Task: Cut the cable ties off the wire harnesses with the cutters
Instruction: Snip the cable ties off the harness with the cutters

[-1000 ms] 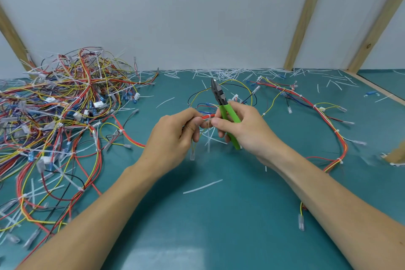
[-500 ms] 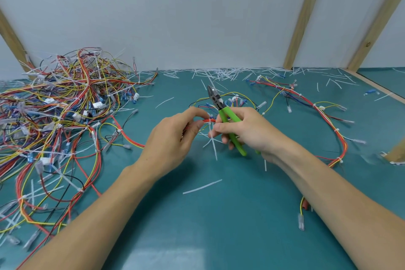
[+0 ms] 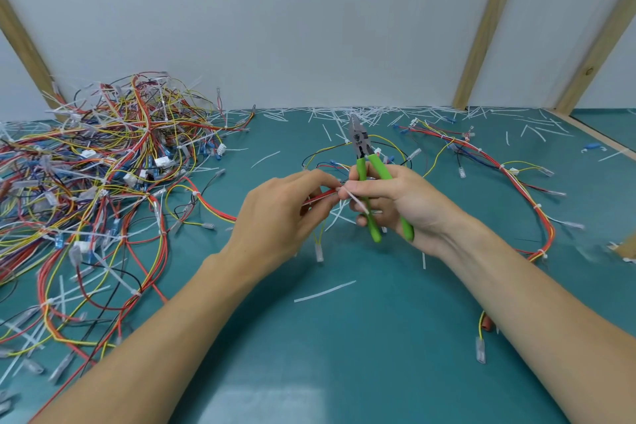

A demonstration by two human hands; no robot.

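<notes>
My right hand (image 3: 395, 203) grips the green-handled cutters (image 3: 370, 182), whose grey jaws point up and away. Its thumb and forefinger also pinch a white cable tie (image 3: 354, 200) on a red and yellow wire harness (image 3: 318, 198). My left hand (image 3: 285, 217) holds that same harness just left of the tie, fingers curled round the red wires. The harness runs on behind my hands, loops to the right across the teal table (image 3: 344, 337) and comes back near my right forearm.
A big tangled pile of tied harnesses (image 3: 96, 182) fills the left side. Several cut white tie pieces (image 3: 361, 112) lie scattered along the back wall and on the mat, one (image 3: 323, 291) in front of my hands. Wooden posts (image 3: 481, 45) lean at the right.
The cutters have swung more upright, jaws raised. My right thumb and forefinger have closed on the white tie, and both hands have shifted slightly toward me.
</notes>
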